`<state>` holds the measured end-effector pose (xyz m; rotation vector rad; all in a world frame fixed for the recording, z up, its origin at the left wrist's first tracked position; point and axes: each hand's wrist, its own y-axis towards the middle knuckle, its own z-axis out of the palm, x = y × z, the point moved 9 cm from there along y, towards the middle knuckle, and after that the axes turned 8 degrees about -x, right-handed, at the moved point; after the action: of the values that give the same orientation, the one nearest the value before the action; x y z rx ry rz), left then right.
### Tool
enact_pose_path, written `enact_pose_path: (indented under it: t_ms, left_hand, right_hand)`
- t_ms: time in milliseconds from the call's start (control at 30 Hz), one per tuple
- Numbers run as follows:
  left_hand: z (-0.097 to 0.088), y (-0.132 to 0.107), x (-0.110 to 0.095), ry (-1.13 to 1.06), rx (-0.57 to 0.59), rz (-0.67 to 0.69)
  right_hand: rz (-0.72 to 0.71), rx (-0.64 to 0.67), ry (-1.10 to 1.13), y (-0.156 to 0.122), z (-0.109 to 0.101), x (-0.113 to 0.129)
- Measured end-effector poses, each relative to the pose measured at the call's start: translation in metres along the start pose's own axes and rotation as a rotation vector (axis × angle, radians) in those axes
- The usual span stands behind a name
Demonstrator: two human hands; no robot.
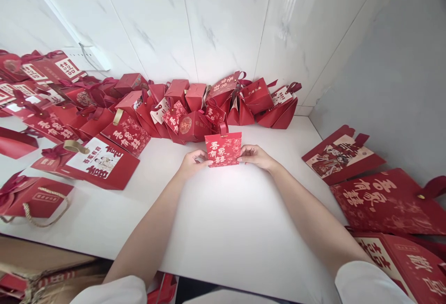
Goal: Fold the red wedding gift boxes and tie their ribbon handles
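Note:
A small red gift box (223,149) with gold floral print and large pale characters stands upright on the white table. A dark red ribbon loop rises from its top edge. My left hand (195,162) pinches its lower left side between thumb and fingers. On the opposite side, my right hand (256,156) grips the right edge in the same way. Just behind the box, a red hexagonal-looking box (193,126) and other folded red boxes sit close together. The back of the held box is hidden from me.
Many red gift boxes crowd the left side and the tiled wall (223,20). A larger red box with a white printed panel (99,160) lies at left. Flat red bags (386,199) lean along the grey right-hand wall. A cardboard box (38,260) sits below the table edge (244,262).

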<state>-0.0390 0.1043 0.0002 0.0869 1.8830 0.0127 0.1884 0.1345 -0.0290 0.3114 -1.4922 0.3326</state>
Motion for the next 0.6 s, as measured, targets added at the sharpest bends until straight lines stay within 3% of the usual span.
enact_pose_path:
  t_ms: [267,600]
  left_hand:
    - [0.0086,-0.0047,-0.0001,-0.026,0.106,-0.048]
    - [0.0067,-0.0057,-0.0034,0.037,0.07,-0.034]
  right_hand:
    - [0.003,0.116,-0.045,-0.0058,0.0072,0.0053]
    - [-0.004,0.111,-0.048,-0.005,0.0073,0.0058]
